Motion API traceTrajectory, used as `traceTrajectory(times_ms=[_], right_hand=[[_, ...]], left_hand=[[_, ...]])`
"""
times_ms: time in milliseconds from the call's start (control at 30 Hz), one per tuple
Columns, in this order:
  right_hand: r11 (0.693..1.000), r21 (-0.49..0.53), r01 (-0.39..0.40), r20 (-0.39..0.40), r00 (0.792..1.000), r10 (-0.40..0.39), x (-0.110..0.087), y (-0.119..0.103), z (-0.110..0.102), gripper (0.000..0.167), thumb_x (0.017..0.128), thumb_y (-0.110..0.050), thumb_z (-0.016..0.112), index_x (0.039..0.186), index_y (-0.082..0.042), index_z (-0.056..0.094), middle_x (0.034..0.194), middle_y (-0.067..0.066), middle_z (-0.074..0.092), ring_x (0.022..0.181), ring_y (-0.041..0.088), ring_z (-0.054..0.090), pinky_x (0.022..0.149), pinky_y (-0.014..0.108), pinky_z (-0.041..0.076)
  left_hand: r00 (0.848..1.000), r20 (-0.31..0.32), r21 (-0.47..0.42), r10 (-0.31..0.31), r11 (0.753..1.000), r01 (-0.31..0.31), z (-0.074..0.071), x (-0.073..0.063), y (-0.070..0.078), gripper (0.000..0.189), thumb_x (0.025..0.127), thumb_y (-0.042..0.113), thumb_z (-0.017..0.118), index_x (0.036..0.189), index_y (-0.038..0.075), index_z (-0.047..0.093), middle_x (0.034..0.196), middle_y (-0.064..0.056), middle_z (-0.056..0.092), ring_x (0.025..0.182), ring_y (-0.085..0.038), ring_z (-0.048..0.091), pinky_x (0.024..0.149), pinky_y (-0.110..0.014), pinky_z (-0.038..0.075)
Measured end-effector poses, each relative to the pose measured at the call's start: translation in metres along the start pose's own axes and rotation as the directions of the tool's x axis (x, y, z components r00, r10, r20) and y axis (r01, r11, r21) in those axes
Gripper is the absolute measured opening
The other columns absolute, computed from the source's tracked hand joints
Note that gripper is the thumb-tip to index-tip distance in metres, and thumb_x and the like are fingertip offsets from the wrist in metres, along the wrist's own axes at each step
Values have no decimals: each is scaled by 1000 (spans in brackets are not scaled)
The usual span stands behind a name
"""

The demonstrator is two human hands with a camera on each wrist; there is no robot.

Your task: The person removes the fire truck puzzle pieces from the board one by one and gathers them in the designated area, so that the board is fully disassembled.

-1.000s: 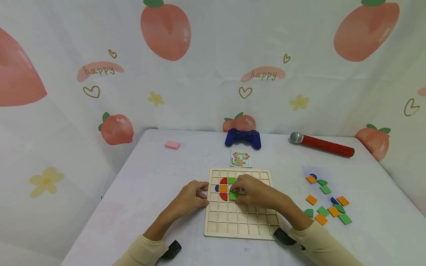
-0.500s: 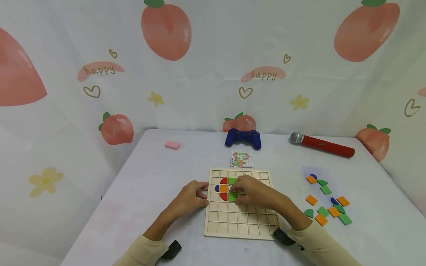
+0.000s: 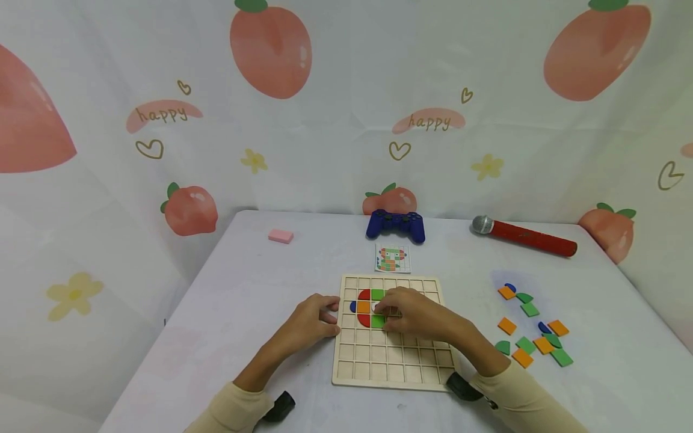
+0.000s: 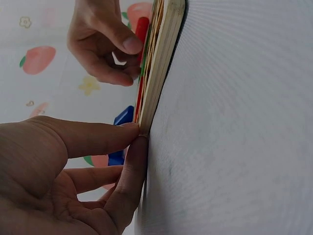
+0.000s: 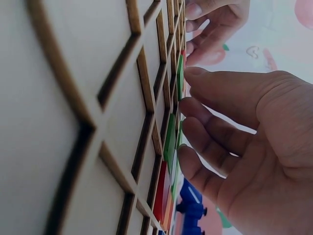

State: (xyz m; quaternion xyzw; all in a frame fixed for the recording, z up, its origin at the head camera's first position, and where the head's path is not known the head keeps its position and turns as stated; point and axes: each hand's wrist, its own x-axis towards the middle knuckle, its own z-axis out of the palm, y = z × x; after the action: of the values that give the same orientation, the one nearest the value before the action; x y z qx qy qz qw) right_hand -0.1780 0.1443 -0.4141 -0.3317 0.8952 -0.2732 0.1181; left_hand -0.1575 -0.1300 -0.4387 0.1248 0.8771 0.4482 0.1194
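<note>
A wooden grid board (image 3: 354, 367) lies on the table with red, orange, blue, green and white tiles in its upper left cells. At its left edge my left hand (image 3: 313, 319) pinches the rim, thumb on top and a finger lower against the side. My right hand (image 3: 414, 313) is over the board, loosely bent fingertips at the tiles. Its thumb is right by the lower green square tile (image 3: 378, 322), which sits flat in its cell under a red tile's (image 3: 364, 320) right side. The upper green square tile (image 3: 377, 294) shows beyond the fingers. A white piece is partly hidden beneath them.
Loose orange, green and blue tiles, among them an orange square (image 3: 522, 358), are scattered right of the board. Behind it lie a pattern card (image 3: 393, 258), a blue game controller (image 3: 396, 225), a red microphone (image 3: 533, 238) and a pink block (image 3: 280, 236).
The lower green square tile, raised at the right fingers a second ago, now lies flat in its cell. The left hand stays at the board's edge.
</note>
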Motion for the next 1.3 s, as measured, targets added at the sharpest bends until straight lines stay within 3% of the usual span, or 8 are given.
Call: traceTrajectory(times_ms=[267, 467, 700, 1000, 1300], right_hand=[[1000, 15, -21, -16, 1000, 22, -10, 3, -4, 23, 97, -20, 77, 119, -12, 78, 118, -5, 72, 115, 20, 65, 103, 50, 52], [999, 17, -34, -59, 998, 35, -22, 12, -10, 26, 97, -24, 78, 121, -13, 77, 114, -6, 70, 105, 14, 63, 93, 38, 55], [997, 31, -64, -109, 992, 68, -43, 25, -22, 28, 96, -21, 79, 122, -11, 76, 114, -3, 70, 102, 17, 61, 88, 32, 54], [984, 44, -175, -164, 970, 180, -73, 45, -32, 28, 96, -23, 79, 121, -11, 76, 102, -6, 67, 96, 15, 58, 74, 25, 51], [976, 15, -219, -247, 945, 216, -108, 66, -42, 31, 92, -19, 83, 120, -9, 76, 105, -6, 71, 94, 11, 58, 73, 23, 52]], left_hand=[[1000, 2, -2, 0, 1000, 0, 0, 0, -1, 61, 88, -1, 80, 144, -7, 59, 120, -11, 63, 100, -17, 68, 84, -32, 59], [1000, 0, -4, 5, 1000, -5, 0, 0, -1, 60, 88, -1, 80, 144, -7, 59, 120, -11, 63, 100, -17, 68, 84, -33, 59], [1000, -2, -3, 5, 1000, -5, 0, 0, 0, 60, 88, -1, 79, 144, -6, 60, 119, -11, 63, 100, -17, 68, 84, -34, 59], [1000, 0, 3, 0, 1000, 0, 0, -1, 1, 59, 88, 0, 80, 144, -6, 60, 119, -11, 63, 100, -18, 69, 84, -33, 59], [1000, -1, 7, 6, 1000, -6, -1, -1, 1, 60, 88, 0, 80, 144, -6, 59, 118, -10, 63, 100, -17, 69, 83, -33, 59]])
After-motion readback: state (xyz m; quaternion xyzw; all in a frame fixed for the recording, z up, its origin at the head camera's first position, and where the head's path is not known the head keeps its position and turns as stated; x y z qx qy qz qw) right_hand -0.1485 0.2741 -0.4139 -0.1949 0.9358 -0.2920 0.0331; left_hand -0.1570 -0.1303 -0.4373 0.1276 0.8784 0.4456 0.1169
